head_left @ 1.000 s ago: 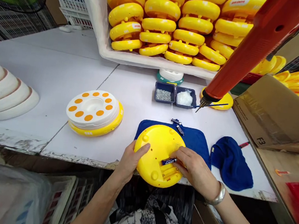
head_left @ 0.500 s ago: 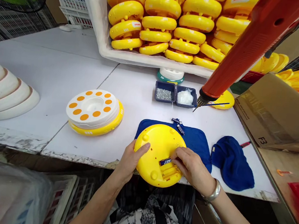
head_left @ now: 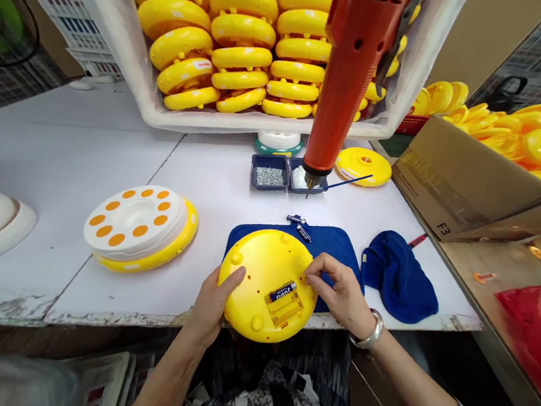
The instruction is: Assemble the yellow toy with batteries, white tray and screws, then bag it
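Observation:
A round yellow plastic housing (head_left: 262, 274) lies bottom up on a blue cloth (head_left: 329, 242) at the table's front edge. Its open battery bay holds one dark blue battery (head_left: 282, 290). My left hand (head_left: 213, 304) grips the housing's left rim, thumb on top. My right hand (head_left: 339, 289) rests at the housing's right edge with fingers curled and pinched, just right of the battery; nothing shows in them. Two more batteries (head_left: 300, 226) lie on the cloth behind the housing.
An orange electric screwdriver (head_left: 351, 75) hangs above the table centre. Behind it are a two-part tray with screws (head_left: 269, 177), a big bin of yellow housings (head_left: 238, 56), and a loose yellow disc (head_left: 363, 165). A white-and-orange toy (head_left: 138, 224) sits left, a crumpled blue cloth (head_left: 399, 276) and cardboard box (head_left: 468, 180) right.
The battery now lies seated in the bay and my right hand has drawn off it to the housing's right edge. My head turned, so the hanging screwdriver appears nearer the middle.

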A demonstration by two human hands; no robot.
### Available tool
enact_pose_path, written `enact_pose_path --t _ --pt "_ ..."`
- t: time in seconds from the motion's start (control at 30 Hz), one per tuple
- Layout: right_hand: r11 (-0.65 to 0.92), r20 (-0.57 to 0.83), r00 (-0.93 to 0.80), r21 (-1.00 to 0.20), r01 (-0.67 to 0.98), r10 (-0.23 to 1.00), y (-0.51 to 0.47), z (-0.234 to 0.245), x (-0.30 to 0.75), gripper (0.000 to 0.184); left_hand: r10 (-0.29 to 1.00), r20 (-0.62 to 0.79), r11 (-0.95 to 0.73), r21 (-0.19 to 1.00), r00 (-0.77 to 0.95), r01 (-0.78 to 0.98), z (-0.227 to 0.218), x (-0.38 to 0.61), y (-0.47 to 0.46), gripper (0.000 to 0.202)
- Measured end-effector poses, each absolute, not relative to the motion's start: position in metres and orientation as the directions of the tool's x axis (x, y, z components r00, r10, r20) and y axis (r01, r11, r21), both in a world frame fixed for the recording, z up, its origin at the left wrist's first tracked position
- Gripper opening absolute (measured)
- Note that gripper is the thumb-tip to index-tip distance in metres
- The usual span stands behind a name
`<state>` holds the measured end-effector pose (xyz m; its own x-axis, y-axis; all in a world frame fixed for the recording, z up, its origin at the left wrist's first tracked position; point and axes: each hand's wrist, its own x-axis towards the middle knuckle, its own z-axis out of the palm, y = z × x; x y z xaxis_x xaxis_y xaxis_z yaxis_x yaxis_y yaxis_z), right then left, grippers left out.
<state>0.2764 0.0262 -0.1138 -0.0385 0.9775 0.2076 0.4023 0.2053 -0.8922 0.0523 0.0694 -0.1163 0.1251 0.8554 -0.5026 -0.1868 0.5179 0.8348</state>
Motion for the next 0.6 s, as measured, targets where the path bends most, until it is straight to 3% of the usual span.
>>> enact_pose_path --t 0.13,0.4,0.6 --pt "0.183 0.216 0.013 -0.855 0.485 0.976 0.022 -0.115 0.284 0.006 0.846 -0.521 0.533 0.830 0.115 -0.162 -0.119 0.052 0.071 0.043" --pt "0.364 0.278 -0.243 -0.589 0.722 0.929 0.024 -0.114 0.275 0.017 0.838 -0.536 0.545 0.830 0.103 -0.121 -0.125 0.049 0.073 0.039" --pt "0.412 0.339 -0.237 -0.697 0.587 0.910 0.022 -0.114 0.259 0.010 0.844 -0.521 0.536 0.832 0.128 -0.143 -0.126 0.048 0.072 0.052"
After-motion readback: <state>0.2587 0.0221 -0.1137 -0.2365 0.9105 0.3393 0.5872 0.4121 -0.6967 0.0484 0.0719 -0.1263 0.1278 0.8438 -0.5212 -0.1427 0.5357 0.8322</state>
